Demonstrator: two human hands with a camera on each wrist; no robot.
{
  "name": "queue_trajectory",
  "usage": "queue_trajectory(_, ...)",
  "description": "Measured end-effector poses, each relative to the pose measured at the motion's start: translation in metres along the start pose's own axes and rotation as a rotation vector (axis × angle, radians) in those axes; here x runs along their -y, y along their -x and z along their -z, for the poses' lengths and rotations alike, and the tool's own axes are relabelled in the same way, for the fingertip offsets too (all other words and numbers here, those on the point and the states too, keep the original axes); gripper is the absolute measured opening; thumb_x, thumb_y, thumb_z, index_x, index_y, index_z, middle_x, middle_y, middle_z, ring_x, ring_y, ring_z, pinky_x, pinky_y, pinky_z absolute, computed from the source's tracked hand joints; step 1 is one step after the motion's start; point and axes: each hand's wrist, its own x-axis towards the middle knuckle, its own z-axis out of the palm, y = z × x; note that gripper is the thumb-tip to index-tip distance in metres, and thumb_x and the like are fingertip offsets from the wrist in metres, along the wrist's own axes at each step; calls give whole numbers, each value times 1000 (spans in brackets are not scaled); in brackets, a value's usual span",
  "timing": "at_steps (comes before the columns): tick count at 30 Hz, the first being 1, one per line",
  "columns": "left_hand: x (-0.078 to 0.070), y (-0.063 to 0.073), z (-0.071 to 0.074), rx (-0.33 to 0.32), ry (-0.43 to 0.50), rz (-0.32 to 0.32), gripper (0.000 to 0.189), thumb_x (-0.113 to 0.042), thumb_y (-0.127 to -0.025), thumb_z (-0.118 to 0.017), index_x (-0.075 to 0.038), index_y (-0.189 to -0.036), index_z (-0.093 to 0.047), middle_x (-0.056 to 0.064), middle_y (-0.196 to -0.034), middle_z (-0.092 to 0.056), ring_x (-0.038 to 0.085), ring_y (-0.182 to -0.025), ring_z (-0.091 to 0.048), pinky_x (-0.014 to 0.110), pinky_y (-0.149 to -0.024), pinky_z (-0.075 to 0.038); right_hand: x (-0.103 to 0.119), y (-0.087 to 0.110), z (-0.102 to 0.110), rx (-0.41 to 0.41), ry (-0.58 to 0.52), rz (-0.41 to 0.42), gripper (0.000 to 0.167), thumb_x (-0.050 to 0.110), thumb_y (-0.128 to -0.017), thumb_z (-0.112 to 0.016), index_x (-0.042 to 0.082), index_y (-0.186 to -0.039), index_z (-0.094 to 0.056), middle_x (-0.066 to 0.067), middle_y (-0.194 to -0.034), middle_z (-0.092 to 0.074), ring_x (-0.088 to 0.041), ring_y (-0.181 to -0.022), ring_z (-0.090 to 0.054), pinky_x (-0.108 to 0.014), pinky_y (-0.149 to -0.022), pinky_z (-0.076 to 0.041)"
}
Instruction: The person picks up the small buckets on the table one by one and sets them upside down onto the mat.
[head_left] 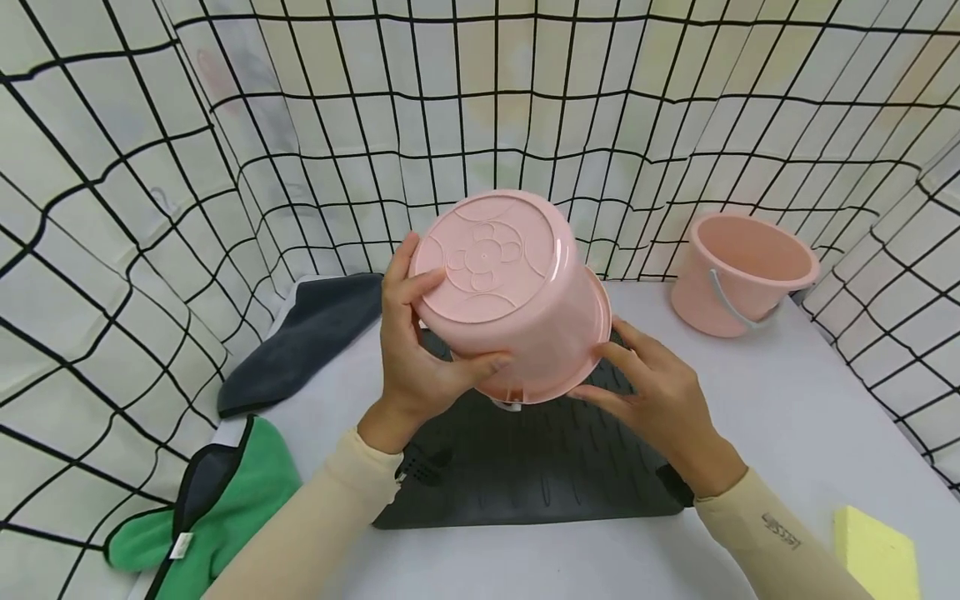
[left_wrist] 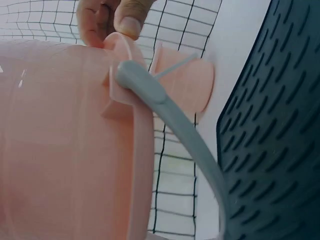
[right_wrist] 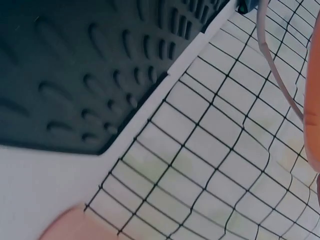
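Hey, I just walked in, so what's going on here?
A person is holding up a pink bucket, tilted with its base facing the head camera, above a dark mat. The left hand grips it near the base; the right hand holds the rim. A second pink bucket stands upright, untouched, at the right.

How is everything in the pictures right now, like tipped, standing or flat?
Held pink bucket, tipped, bottom towards the viewer
Its handle, swung out
Other pink bucket, upright, open-topped
Dark mat, lying flat
Green cloth, lying down
Dark cloth, lying down
Yellow block, lying down, partly out of view
Left hand, gripping the held bucket
Right hand, holding its rim
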Motion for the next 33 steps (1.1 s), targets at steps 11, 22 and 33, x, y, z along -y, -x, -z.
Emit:
queue_trajectory(11,2,-24,49,88,-194,83,99,-66,-73,-86,7,-128,-50,17,-162,-37,32,-143,-48,36,-112,-46,17,-8,-61,44,-181,-90,56,51,-86,-81,5,-115,-74,-22,-133,-68,-36,-113,-72,-49,-88,-61)
queue_trajectory(22,10,-8,80,208,-365,179,100,-75,-73,-80,2,-129,-49,16,-165,-34,31,-150,-36,52,-112,-44,41,-3,-102,218,-234,-176,53,37,-73,-95,9,-115,-78,-18,-129,-71,-30,-112,-73,-38,-86,-62)
queue_trajectory(33,22,20,77,237,-428,213,102,-81,-73,-74,-1,-130,-47,21,-165,-33,35,-149,-38,59,-109,-46,44,10,-108,371,-191,-253,48,40,-74,-94,12,-111,-80,-15,-124,-74,-30,-108,-75,-39,-88,-61)
